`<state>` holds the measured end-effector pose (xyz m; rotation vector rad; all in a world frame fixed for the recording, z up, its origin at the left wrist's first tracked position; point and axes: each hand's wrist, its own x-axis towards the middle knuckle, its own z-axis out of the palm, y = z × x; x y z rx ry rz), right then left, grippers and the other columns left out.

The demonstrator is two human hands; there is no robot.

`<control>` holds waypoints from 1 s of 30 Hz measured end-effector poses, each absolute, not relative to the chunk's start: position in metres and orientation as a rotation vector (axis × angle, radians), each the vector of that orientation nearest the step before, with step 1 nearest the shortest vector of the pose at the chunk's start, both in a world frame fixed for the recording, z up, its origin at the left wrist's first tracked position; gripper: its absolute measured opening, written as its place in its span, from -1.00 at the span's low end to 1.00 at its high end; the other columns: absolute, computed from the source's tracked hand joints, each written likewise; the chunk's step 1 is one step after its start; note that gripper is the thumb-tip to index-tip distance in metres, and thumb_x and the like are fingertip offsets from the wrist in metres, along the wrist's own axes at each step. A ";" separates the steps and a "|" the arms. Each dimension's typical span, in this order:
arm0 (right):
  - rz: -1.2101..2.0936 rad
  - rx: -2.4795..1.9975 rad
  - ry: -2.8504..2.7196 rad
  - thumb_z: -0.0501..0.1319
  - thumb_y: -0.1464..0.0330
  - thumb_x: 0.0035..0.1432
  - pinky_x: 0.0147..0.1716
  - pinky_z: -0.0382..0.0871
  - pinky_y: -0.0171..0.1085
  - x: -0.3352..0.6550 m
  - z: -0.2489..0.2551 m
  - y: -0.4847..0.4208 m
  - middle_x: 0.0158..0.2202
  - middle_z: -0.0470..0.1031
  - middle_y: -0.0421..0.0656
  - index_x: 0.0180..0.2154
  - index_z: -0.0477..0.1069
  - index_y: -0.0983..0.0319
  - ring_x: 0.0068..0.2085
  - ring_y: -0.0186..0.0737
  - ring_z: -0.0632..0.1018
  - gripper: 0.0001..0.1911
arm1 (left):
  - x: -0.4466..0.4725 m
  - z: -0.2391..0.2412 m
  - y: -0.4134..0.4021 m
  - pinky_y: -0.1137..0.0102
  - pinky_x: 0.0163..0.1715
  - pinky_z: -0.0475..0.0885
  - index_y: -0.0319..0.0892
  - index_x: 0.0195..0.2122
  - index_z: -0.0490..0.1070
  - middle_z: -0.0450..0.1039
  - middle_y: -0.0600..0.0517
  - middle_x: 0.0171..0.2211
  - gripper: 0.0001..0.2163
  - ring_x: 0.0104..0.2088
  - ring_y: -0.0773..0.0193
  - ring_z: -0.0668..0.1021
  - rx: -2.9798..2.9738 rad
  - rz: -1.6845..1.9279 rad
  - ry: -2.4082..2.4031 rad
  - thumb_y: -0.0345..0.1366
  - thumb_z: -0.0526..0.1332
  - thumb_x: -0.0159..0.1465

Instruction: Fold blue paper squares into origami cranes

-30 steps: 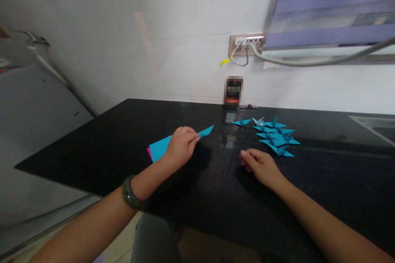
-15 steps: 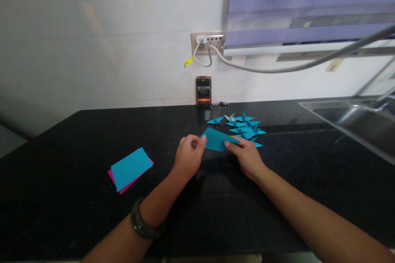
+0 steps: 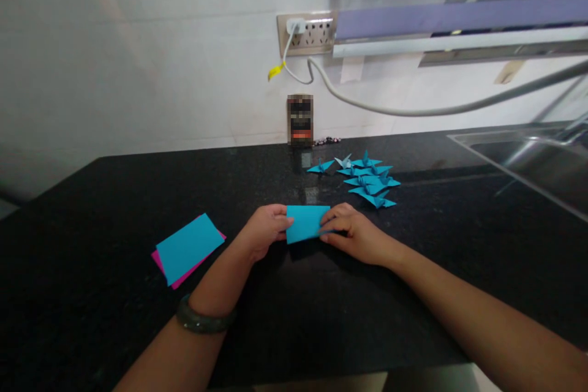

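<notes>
Since half a second ago, the sheet between the person's hands has gone from slanting to nearly level along its top edge, and the hands have turned inward at its two ends. Across the black countertop (image 3: 349, 318), both forearms reach in from the near side and converge at the middle. The right hand (image 3: 362, 236) comes in with its wrist low, thumb below and curled fingers above, pinching the sheet's right end. The left hand (image 3: 264, 229) has its thumb over the left edge, the other fingers partly hidden, clamped on the paper. Left of it lies a stack of blue and pink paper (image 3: 190, 249); beyond the right hand sit folded blue cranes (image 3: 374, 182). The held blue sheet (image 3: 304, 222) is just in front of the person; whether it touches the countertop cannot be told. A dark bangle (image 3: 204, 320) circles the left wrist.
</notes>
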<state>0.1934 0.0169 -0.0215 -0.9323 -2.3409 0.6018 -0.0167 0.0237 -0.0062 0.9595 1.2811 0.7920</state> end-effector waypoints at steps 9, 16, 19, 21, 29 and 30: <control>0.707 -1.301 -1.763 0.25 0.32 -0.02 -0.18 0.27 -0.21 0.191 -0.031 0.027 -0.21 0.39 -0.08 -0.48 0.36 0.26 -0.17 -0.18 0.41 -0.86 | 0.003 -0.004 0.014 0.44 -0.44 0.47 -0.20 -0.31 0.34 0.48 0.01 -0.37 -0.89 -0.38 0.29 0.55 0.856 0.884 1.074 -0.38 0.17 0.10; 0.749 -1.182 -1.858 0.25 0.38 -0.03 -0.41 0.21 -0.34 0.187 -0.024 0.018 -0.45 0.31 -0.23 -0.54 0.28 0.25 -0.40 -0.33 0.36 -0.83 | 0.003 -0.010 0.010 0.43 -0.48 0.48 -0.20 -0.27 0.37 0.42 0.05 -0.40 -0.64 -0.40 0.29 0.50 1.069 0.908 1.145 -0.17 0.37 -0.06; 0.796 -1.155 -1.821 0.26 0.37 -0.04 -0.42 0.20 -0.34 0.185 -0.023 0.015 -0.47 0.29 -0.24 -0.55 0.27 0.25 -0.41 -0.34 0.35 -0.82 | 0.004 -0.009 0.007 0.45 -0.48 0.46 -0.25 -0.37 0.40 0.40 0.08 -0.50 -0.70 -0.48 0.35 0.47 1.149 0.927 1.213 -0.20 0.37 -0.08; 0.909 -1.178 -1.697 0.28 0.34 -0.07 -0.46 0.20 -0.34 0.183 -0.022 0.013 -0.49 0.28 -0.26 -0.48 0.28 0.23 -0.44 -0.35 0.34 -0.83 | 0.006 -0.007 0.005 0.47 -0.49 0.45 -0.27 -0.42 0.41 0.39 0.09 -0.54 -0.74 -0.50 0.37 0.46 1.164 0.965 1.231 -0.20 0.35 -0.05; 1.486 -1.156 -1.201 0.36 0.19 -0.21 -0.57 0.28 -0.40 0.178 -0.017 0.011 -0.51 0.37 -0.27 -0.33 0.32 0.26 -0.53 -0.41 0.38 -0.59 | 0.007 -0.008 0.006 0.50 -0.52 0.43 -0.24 -0.46 0.43 0.37 0.15 -0.59 -0.80 -0.55 0.40 0.44 1.139 1.087 1.236 -0.24 0.35 -0.04; 1.491 -1.166 -1.204 0.34 0.18 -0.19 -0.57 0.29 -0.40 0.179 -0.017 0.011 -0.52 0.37 -0.27 -0.40 0.34 0.27 -0.53 -0.42 0.37 -0.64 | 0.007 -0.009 0.006 0.50 -0.52 0.43 -0.24 -0.47 0.43 0.37 0.15 -0.59 -0.80 -0.55 0.41 0.44 1.138 1.096 1.231 -0.24 0.35 -0.04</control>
